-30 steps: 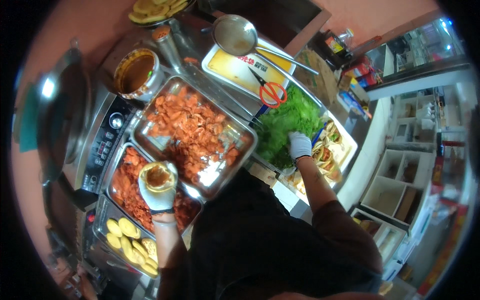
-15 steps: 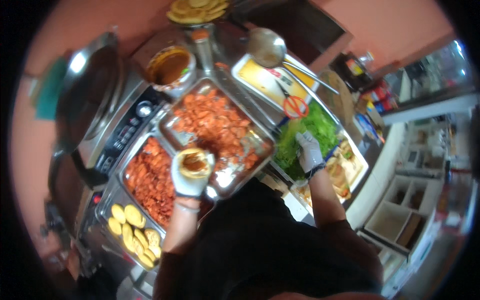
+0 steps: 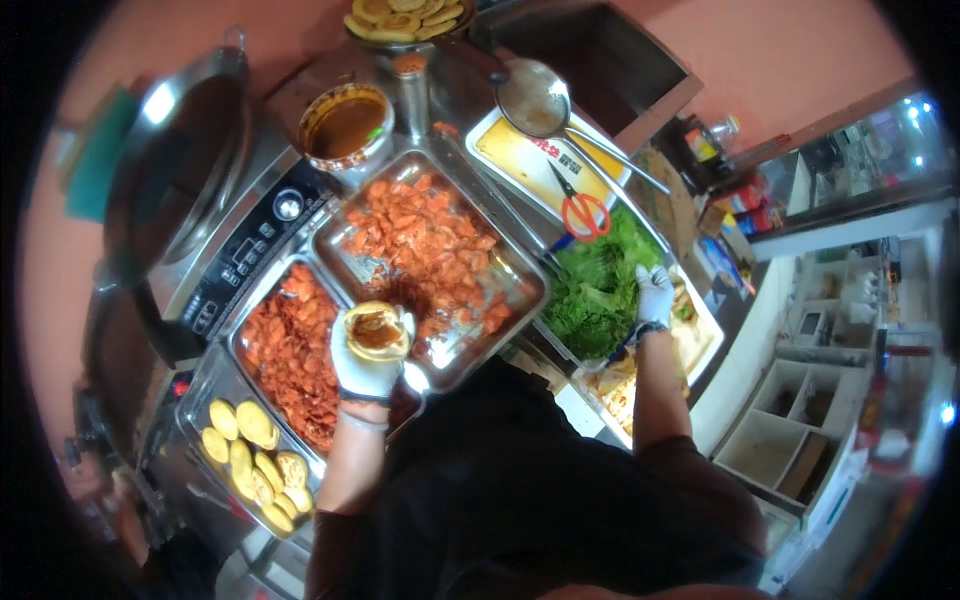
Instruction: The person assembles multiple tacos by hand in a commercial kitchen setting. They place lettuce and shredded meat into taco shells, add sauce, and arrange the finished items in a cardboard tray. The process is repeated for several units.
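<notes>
My left hand (image 3: 367, 362), in a white glove, holds an opened round bun (image 3: 376, 330) with brown filling, over the near corner of a steel tray of orange-red chopped meat (image 3: 425, 245). My right hand (image 3: 654, 293), also gloved, rests at the right edge of a pile of green lettuce (image 3: 598, 282); whether it grips any leaves I cannot tell. Red-handled scissors (image 3: 580, 210) lie just beyond the lettuce.
A second tray of red meat (image 3: 290, 350) and a tray of yellow buns (image 3: 250, 460) lie at my left. A sauce pot (image 3: 345, 125), a ladle (image 3: 535, 100) on a yellow tray, a large pan lid (image 3: 175, 170) and a cooker panel (image 3: 250, 260) stand behind. White shelves (image 3: 790, 440) are at right.
My left hand with the bun has stayed over the meat tray's near corner. My right hand has kept at the lettuce. The view has shifted slightly as my head moved.
</notes>
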Available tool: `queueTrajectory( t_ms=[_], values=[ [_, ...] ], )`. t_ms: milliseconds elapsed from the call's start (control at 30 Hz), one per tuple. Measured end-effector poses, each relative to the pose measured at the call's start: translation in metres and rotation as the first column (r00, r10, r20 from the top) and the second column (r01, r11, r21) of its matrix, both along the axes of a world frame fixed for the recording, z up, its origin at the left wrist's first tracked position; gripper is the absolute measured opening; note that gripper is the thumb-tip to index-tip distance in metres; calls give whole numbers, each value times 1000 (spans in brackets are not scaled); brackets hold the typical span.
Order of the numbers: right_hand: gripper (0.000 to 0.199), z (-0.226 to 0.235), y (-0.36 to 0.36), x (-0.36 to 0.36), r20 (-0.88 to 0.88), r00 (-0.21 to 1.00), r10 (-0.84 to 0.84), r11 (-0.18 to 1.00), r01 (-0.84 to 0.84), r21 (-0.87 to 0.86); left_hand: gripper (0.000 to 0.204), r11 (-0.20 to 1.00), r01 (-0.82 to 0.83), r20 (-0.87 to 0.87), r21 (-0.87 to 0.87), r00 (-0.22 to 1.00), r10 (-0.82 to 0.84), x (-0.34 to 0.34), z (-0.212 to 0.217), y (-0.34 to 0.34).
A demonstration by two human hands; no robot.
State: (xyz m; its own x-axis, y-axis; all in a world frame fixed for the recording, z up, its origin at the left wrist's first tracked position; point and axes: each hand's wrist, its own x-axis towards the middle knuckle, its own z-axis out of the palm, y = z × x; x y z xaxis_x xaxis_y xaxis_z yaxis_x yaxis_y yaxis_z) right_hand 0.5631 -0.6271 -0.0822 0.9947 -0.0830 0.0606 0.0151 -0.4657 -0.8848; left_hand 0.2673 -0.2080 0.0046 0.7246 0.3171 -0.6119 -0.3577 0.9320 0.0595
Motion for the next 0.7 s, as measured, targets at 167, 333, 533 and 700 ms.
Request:
queueTrajectory(
  t_ms=[167,333,533,700],
  values=[
    [17,109,126,-55,-382,892,242,708,107,698,45,987,101,115,128,987,-116,12,-1,-8],
    [22,120,233,-136,-315,729,608,297,158,941,58,979,175,352,107,914,-202,35,-29,-14],
    [23,112,284,-171,295,781,550,678,-624,389,43,995,71,246,75,965,-87,39,17,-24],
    [30,139,286,-168,312,423,851,524,-723,-450,45,986,33,334,163,939,-87,34,15,-21]
  ],
)
